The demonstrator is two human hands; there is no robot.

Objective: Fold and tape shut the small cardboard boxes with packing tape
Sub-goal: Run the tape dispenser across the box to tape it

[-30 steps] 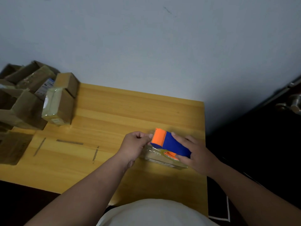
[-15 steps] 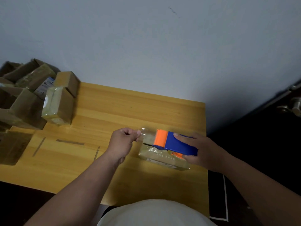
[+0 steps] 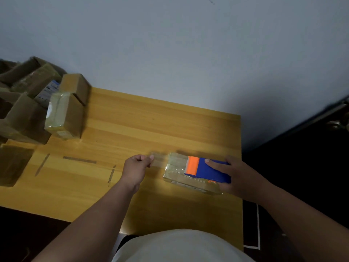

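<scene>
The left hand is pinched on a clear tape strip; the blue-and-orange dispenser is gripped by the right hand.

One small, tape-glossed cardboard box is lain under the dispenser near the right edge of the smooth wooden table. A heap of boxes, too jumbled to be counted, is seen far left.

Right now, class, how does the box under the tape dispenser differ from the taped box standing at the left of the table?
The box under the dispenser lies flat near the table's right edge; the taped box at the left leans on a pile of boxes. The first has the blue and orange tape dispenser on it, gripped by the right hand, with the left hand pulling clear tape; the second is untouched. Both are brown cardboard under glossy tape.
</scene>
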